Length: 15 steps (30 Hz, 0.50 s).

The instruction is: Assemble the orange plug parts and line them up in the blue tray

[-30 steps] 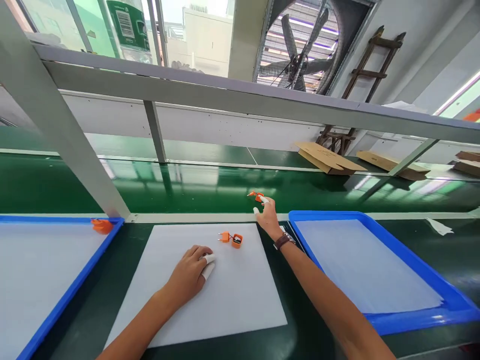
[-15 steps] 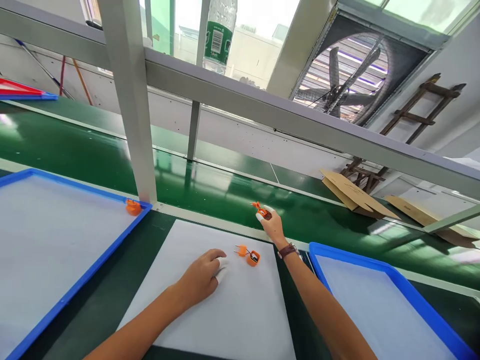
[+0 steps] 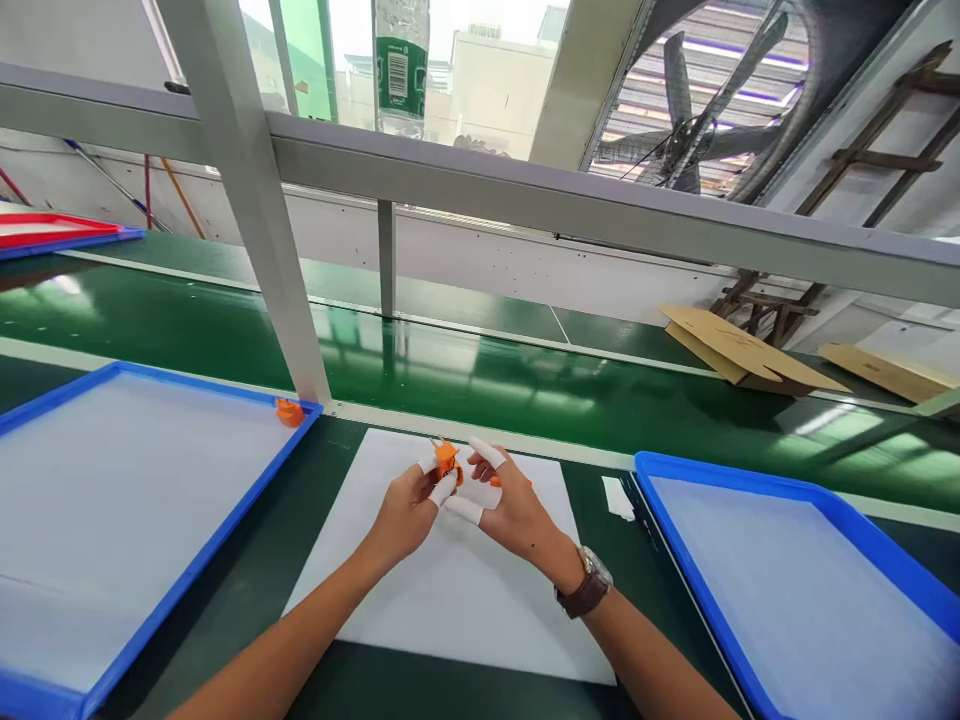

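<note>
Head view: left hand pinches an orange plastic pronged plug above the white rectangular sheet; right hand is spread just right of it. A slack pinch could drop it.

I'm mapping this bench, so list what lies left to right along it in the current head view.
Left blue tray, orange piece at its corner, left hand holding an orange plug, right hand, white scrap, right blue tray.
</note>
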Motion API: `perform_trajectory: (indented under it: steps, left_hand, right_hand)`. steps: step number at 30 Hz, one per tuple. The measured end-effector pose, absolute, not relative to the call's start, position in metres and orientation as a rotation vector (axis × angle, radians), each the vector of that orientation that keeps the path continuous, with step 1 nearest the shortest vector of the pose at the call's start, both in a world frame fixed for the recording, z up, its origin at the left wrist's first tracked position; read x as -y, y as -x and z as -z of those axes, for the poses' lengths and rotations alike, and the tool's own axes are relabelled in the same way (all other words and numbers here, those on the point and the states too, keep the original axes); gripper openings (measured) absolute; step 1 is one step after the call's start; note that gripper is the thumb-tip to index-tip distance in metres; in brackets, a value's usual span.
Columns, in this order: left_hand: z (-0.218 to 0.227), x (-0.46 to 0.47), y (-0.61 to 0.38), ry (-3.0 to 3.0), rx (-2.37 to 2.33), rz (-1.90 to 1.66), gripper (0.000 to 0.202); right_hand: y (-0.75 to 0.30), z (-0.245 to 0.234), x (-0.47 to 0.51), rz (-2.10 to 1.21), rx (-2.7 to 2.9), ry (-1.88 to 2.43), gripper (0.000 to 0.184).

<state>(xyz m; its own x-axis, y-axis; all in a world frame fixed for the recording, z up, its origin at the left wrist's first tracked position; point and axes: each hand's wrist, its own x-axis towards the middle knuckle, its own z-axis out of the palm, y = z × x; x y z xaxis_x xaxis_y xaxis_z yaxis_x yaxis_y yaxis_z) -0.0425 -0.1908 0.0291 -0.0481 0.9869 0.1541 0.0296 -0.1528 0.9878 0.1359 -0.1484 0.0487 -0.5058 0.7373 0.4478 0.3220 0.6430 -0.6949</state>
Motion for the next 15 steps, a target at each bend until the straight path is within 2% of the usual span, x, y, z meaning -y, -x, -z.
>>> perform_trajectory:
  steps: [5, 8, 11, 15]
  left_hand:
    - [-0.024, 0.192, 0.049, -2.207, -1.358, -1.42, 0.034]
    - [-0.027, 0.193, 0.047, -2.414, -1.378, -1.433, 0.031]
    - [-0.028, 0.197, 0.042, -2.31, -1.367, -1.425, 0.031]
    - [-0.027, 0.204, 0.035, -1.731, -1.362, -1.302, 0.022]
  right_hand:
    - [-0.154, -0.052, 0.165, -0.917, 1.915, 0.924, 0.048]
    - [-0.156, -0.041, 0.174, -0.965, 1.845, 0.996, 0.036]
    - [-0.154, -0.028, 0.181, -1.004, 1.752, 0.998, 0.037]
    - [-0.149, -0.017, 0.187, -1.103, 1.593, 0.974, 0.035]
